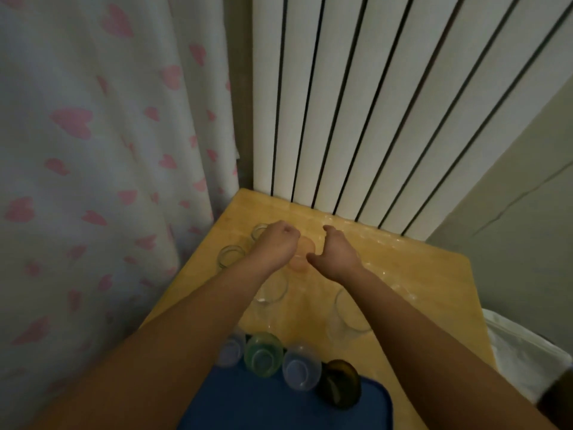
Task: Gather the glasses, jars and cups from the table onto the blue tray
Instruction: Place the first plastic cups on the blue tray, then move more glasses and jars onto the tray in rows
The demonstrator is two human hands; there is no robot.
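1. I have both arms stretched over the wooden table (434, 274), toward its far side by the radiator (372, 103).
2. My left hand (276, 243) has its fingers curled over the top of a clear jar (259, 231); I cannot tell if it is actually gripping it.
3. My right hand (336, 252) is spread and relaxed, holding nothing, just beside a pale orange cup (302, 254) that stands between my hands.
4. On the blue tray (279, 405) near me stand a green cup (263, 353), two bluish cups (300, 370) and a dark jar (339, 384).
5. Left on the table: another small jar (230, 257) near the curtain (93, 150), and two tall clear glasses (273, 290), one under each forearm.
6. I judge the glass pieces stiff, smooth and breakable, rather slippery; I would take each round its wall below the rim, not by the lip.
7. The orange cup looks light, likely plastic; a soft pinch round its side should do.
8. My forearms hang close over the tall glasses, so I must lift clear of them.
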